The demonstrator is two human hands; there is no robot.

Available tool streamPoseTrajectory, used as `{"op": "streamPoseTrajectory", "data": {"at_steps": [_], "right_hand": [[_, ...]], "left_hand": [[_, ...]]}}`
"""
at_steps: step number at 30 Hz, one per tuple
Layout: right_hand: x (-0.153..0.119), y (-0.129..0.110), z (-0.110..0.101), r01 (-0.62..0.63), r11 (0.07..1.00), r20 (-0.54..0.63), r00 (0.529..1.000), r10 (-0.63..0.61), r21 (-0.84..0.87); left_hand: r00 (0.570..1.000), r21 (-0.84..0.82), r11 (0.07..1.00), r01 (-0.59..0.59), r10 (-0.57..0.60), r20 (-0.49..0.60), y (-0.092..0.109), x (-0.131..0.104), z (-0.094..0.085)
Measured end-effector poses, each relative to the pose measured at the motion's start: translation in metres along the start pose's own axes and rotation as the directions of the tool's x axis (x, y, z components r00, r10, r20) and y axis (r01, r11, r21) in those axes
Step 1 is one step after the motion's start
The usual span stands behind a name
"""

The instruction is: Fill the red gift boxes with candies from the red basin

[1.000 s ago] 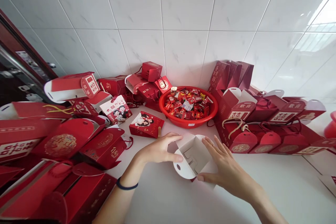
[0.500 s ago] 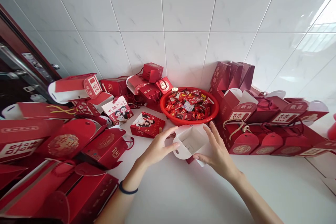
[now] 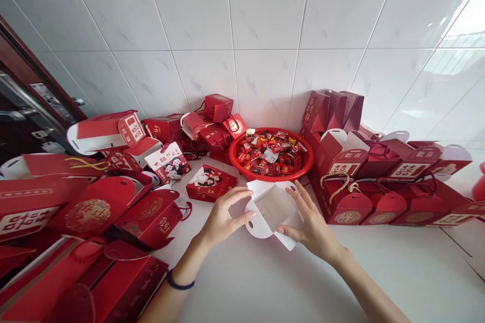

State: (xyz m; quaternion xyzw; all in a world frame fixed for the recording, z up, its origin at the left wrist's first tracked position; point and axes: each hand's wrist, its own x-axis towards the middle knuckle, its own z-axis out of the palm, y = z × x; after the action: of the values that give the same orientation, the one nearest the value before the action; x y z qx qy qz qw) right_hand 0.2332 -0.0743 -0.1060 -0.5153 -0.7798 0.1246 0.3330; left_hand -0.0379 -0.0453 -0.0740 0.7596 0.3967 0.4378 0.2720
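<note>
An open gift box (image 3: 273,208) with a white inside stands on the white table in front of the basin, its rounded flaps spread outward. Nothing shows inside it. My left hand (image 3: 224,216) touches the box's left flaps with fingertips and thumb. On the other side, my right hand (image 3: 310,219) grips the right flap and the near edge between fingers and thumb. Just behind the box is a red basin (image 3: 311,162) of wrapped candies (image 3: 270,154).
Many red gift boxes (image 3: 147,212) crowd the left side. More boxes (image 3: 346,207) stand in rows at the right. A flat red box (image 3: 210,183) with a printed couple lies left of the basin. A tiled wall (image 3: 265,15) rises behind.
The box has turned and tilted slightly between my hands, and its near flap now sticks out lower. Both hands have stayed on it. The view has shifted a little.
</note>
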Motion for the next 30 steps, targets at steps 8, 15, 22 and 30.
{"op": "streamPoseTrajectory", "data": {"at_steps": [8,15,22,30], "right_hand": [[0.001,-0.011,-0.002,-0.089,0.987,0.027,0.996,0.086,0.135],[0.008,-0.014,-0.016,-0.134,0.972,0.058,0.991,0.125,0.195],[0.040,-0.018,-0.040,-0.055,0.950,-0.156,0.982,0.108,0.306],[0.119,-0.006,-0.028,-0.044,0.824,-0.248,0.943,0.221,0.565]], "left_hand": [[0.954,-0.281,0.917,0.284,-0.240,0.182,-0.009,-0.002,0.000],[0.929,-0.328,0.877,0.351,-0.282,0.239,0.000,0.004,-0.003],[0.989,-0.056,0.992,0.110,-0.115,-0.093,0.009,0.054,-0.020],[0.945,0.474,0.849,0.233,-0.313,0.096,-0.005,0.161,0.011]]}}
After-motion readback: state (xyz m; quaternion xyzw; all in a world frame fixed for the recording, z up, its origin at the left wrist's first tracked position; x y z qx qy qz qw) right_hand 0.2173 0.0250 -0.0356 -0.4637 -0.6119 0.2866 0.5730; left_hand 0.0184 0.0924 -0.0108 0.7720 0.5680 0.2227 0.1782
